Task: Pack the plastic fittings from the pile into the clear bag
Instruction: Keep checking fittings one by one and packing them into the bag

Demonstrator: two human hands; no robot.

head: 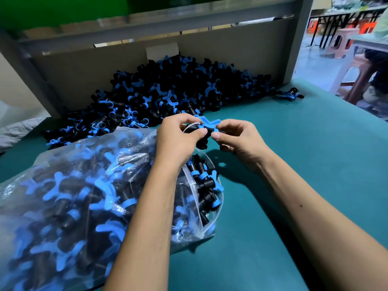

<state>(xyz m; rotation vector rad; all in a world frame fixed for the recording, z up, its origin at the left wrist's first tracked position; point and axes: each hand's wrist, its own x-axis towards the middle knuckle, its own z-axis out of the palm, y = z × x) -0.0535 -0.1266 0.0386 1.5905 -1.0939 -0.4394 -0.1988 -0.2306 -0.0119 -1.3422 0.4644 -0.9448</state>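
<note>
On green table (304, 164), head view: clear bag (69, 196) lies at left, mouth facing right, stuffed w/ black-and-blue fittings. Pile (168, 91) of same fittings heaped at back against cardboard wall (94, 66). Left hand (178, 137) + right hand (237, 139) meet just above bag mouth, betw. bag & pile; both sets of fingers curled, pinching one fitting (206, 128) betw. them, blue wing on top. Left fingers also touching bag rim. Stray fitting (291, 94) far right. Stools (357, 78) beyond table edge.
</note>
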